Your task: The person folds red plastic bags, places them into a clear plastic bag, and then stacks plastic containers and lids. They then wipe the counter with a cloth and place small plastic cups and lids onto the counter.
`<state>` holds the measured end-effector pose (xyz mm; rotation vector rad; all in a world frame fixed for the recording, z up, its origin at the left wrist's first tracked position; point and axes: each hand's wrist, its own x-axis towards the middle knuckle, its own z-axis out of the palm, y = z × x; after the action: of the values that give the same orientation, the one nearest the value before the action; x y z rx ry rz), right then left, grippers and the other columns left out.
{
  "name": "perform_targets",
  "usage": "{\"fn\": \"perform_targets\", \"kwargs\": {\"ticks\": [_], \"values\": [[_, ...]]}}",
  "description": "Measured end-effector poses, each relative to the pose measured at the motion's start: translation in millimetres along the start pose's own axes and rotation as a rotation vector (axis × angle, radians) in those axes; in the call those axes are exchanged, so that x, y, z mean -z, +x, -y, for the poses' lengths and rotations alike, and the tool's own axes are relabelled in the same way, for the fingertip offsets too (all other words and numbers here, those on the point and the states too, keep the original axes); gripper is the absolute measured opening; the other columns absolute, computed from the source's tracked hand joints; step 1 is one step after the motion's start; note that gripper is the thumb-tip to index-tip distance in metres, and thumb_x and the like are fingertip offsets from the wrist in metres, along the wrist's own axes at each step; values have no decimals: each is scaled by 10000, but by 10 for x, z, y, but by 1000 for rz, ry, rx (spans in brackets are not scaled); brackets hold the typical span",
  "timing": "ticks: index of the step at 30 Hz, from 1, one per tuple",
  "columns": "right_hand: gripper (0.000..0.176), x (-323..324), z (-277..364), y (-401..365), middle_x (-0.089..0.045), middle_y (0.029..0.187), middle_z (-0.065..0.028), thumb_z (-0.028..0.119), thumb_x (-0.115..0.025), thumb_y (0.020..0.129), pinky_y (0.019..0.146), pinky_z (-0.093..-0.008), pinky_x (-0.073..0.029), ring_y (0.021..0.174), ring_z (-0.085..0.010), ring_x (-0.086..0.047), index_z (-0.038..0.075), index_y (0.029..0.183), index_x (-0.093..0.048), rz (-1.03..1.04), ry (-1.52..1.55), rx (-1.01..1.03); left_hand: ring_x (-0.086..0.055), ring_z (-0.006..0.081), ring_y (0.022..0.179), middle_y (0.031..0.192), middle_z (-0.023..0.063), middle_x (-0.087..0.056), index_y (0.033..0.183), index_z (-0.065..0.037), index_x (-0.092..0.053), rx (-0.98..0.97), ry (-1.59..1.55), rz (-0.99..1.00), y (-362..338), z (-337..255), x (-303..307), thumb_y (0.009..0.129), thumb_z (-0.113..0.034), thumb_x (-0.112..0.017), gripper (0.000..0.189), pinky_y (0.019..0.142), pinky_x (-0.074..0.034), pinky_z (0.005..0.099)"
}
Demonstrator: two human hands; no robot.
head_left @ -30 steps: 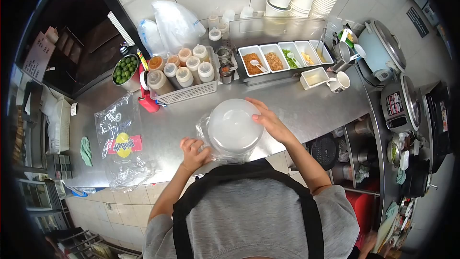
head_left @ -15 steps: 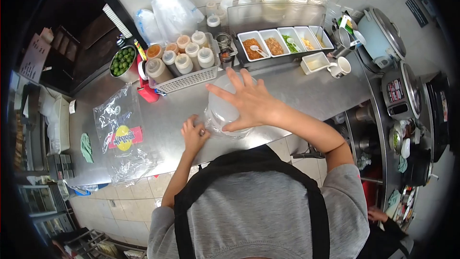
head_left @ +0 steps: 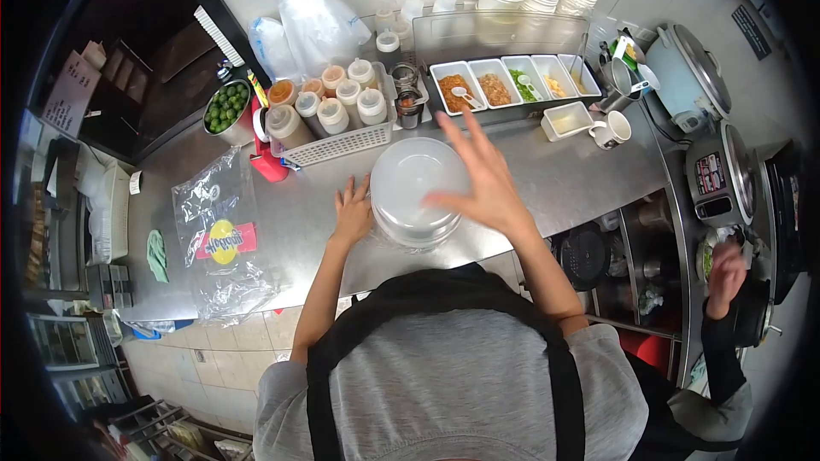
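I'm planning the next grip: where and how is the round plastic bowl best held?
Probably by its side walls, one hand from each side: the bowl is wide and round, with no handle showing. The left hand is beside its left wall.

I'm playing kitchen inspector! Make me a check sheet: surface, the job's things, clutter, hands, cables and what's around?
Surface: steel counter, shiny.
Job's things: cloudy round container; crumpled clear plastic at its near edge.
Clutter: printed clear bag and green cloth, to the left.
Hands: left hand beside the container, right hand at its other side, blurred; both open, touching unclear.
Cables: dark cord near the blue cooker.
Surroundings: bottle basket and food trays behind; another person's hand, right.
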<state>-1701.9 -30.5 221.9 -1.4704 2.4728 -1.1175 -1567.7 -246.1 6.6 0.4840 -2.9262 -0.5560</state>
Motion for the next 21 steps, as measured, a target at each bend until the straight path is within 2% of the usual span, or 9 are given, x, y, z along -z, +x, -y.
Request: {"fn": "perform_targets", "kwargs": {"ticks": [3, 6, 9, 12, 15, 16, 19, 20, 21], "values": [[967, -106, 500, 24, -111, 1449, -227, 521, -735, 575, 945, -583, -301, 1272, -476, -211, 302, 1393, -266, 306, -463, 118, -240, 361, 1303, 1417, 80, -311, 1107, -139, -609, 24, -23, 23, 6, 4, 39, 802, -81, -458, 345, 1007, -201, 588], [982, -197, 349, 137, -83, 1438, -264, 478, -752, 545, 860, -665, -294, 1245, -552, -160, 337, 1384, -261, 333, -443, 82, -281, 327, 1285, 1389, 76, -351, 1153, -146, -576, 18, -98, 2, -3, 29, 61, 790, -55, -464, 392, 1010, -228, 531], [968, 161, 123, 77, -159, 1412, -272, 406, -756, 548, 916, -623, -290, 1247, -510, -211, 333, 1385, -274, 262, -305, -11, -312, 305, 1264, 1337, 72, -412, 1166, -144, -564, -15, -156, -25, -25, -1, 194, 771, -43, -481, 416, 1000, -243, 483], [934, 266, -302, -86, -240, 1388, -264, 362, -747, 575, 981, -543, -279, 1267, -451, -240, 287, 1389, -295, 52, -34, -71, -359, 299, 1213, 1273, 71, -469, 1125, -134, -589, -3, -296, -99, 40, -149, 54, 746, -54, -511, 396, 974, -264, 461], [912, 292, -524, -218, -290, 1373, -257, 325, -738, 594, 1030, -448, -255, 1296, -374, -250, 233, 1393, -306, -44, 156, -184, -442, 293, 1110, 1215, 90, -506, 1085, -127, -612, 68, -452, -170, 96, -262, -47, 728, -73, -538, 368, 934, -307, 440], [885, 263, -630, -219, -274, 1397, -241, 300, -707, 632, 1050, -422, -227, 1323, -330, -223, 159, 1399, -289, -44, 274, -145, -467, 290, 1069, 1202, 99, -512, 1073, -126, -619, 100, -512, -180, 132, -222, -124, 726, -81, -550, 356, 921, -322, 429], [833, 36, -847, -447, -280, 1403, -215, 292, -668, 680, 1059, -397, -209, 1317, -304, -238, 111, 1397, -286, -158, 711, -466, -506, 280, 1029, 1174, 135, -523, 1069, -100, -621, 174, -727, -162, 156, -71, -199, 744, -104, -577, 328, 914, -347, 388], [819, -91, -921, -536, -288, 1399, -203, 287, -655, 698, 1058, -390, -205, 1307, -299, -251, 101, 1399, -274, -188, 762, -522, -514, 277, 1030, 1166, 148, -525, 1073, -87, -619, 193, -802, -150, 138, 4, -182, 754, -111, -585, 322, 918, -353, 374], [805, -254, -1015, -633, -296, 1394, -191, 281, -641, 717, 1058, -384, -201, 1298, -293, -265, 91, 1402, -262, -220, 815, -577, -496, 282, 1062, 1185, 161, -509, 1112, -75, -594, 252, -941, -222, 93, 88, -127, 765, -126, -594, 350, 930, -348, 366]]}}
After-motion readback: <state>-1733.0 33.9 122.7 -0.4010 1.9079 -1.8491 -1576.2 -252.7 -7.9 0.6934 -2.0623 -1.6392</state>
